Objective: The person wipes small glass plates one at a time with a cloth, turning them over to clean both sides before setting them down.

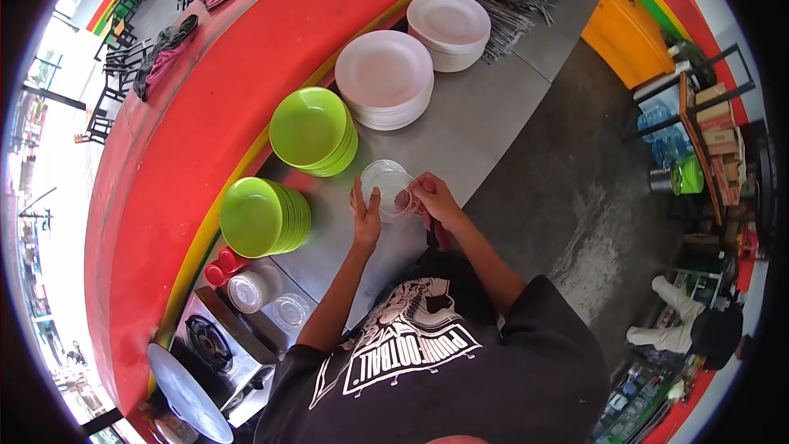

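Observation:
A clear glass bowl [385,180] is between my hands, over the grey counter. My left hand [366,215] grips it at the near left side, thumb against the bowl. My right hand [436,201] is closed on a dark pink cloth [438,234], part of which shows at the bowl's right side and part of which hangs below the hand. Just beyond the bowl stands a stack of green bowls [311,127], with another green stack [255,218] to the left.
Stacks of white plates [383,74] and further white plates [448,20] stand along the counter [509,99], near a pile of cutlery [505,20]. Red containers [224,266], clear dishes [249,290] and a stove [209,341] are at the left. Another person [711,333] is at the far right.

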The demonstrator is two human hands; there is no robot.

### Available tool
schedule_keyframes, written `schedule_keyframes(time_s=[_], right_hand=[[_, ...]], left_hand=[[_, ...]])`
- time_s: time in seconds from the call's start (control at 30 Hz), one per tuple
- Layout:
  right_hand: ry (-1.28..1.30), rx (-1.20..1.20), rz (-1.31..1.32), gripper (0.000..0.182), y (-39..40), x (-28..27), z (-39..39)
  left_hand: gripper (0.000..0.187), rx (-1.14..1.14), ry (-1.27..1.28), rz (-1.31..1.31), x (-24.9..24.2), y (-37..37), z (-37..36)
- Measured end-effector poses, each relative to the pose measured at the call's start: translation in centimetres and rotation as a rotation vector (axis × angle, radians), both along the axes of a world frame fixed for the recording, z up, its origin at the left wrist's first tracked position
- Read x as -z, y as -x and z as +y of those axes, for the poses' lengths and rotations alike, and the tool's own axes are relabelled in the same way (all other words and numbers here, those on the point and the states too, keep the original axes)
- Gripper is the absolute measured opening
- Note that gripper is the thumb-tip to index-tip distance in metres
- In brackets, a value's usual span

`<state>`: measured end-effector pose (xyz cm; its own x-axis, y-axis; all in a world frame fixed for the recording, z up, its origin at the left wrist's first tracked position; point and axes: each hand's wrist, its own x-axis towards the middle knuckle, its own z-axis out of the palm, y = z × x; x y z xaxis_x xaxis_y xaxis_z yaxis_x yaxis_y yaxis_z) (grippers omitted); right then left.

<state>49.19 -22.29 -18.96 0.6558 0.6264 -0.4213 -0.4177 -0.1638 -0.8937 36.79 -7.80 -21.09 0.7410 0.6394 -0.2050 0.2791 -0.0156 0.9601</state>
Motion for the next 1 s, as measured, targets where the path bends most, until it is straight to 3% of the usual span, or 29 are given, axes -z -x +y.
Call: schedule_keyframes(time_s=[0.1,0.23,0.37,0.47,0.73,0.87,1.0], right_hand=[[0.092,-0.041,-0.070,0.022,-1.7,-0.2,1.1],[0.114,-0.093,-0.054,0.028,-3.0,1.1,2.5],[0.299,-0.191,-0.215,0.036,-4.1,5.4,3.2],[0.371,-0.244,-0.240,0.038,-4.9,3.9,3.5],[0.568,-0.453,-0.407,0.051,-6.8,4.9,5.0],[0.634,-0.414,-0.521,0.057,-6.7,4.3,5.1],[0.532,-0.433,-0.393,0.063,-7.3,5.8,4.7]], left_hand=[[0.070,-0.065,-0.044,0.063,-0.2,-1.2,-0.2],[0.073,-0.154,0.011,0.077,3.6,-2.0,0.6],[0.073,-0.241,0.323,-0.082,3.7,-2.3,0.9],[0.063,-0.237,0.436,-0.118,4.1,-2.6,1.5],[0.044,-0.062,0.020,-0.067,7.2,-2.0,2.7],[0.044,-0.044,-0.185,-0.094,7.3,-2.3,2.7],[0.044,-0.076,-0.212,-0.071,7.1,-2.4,2.3]])
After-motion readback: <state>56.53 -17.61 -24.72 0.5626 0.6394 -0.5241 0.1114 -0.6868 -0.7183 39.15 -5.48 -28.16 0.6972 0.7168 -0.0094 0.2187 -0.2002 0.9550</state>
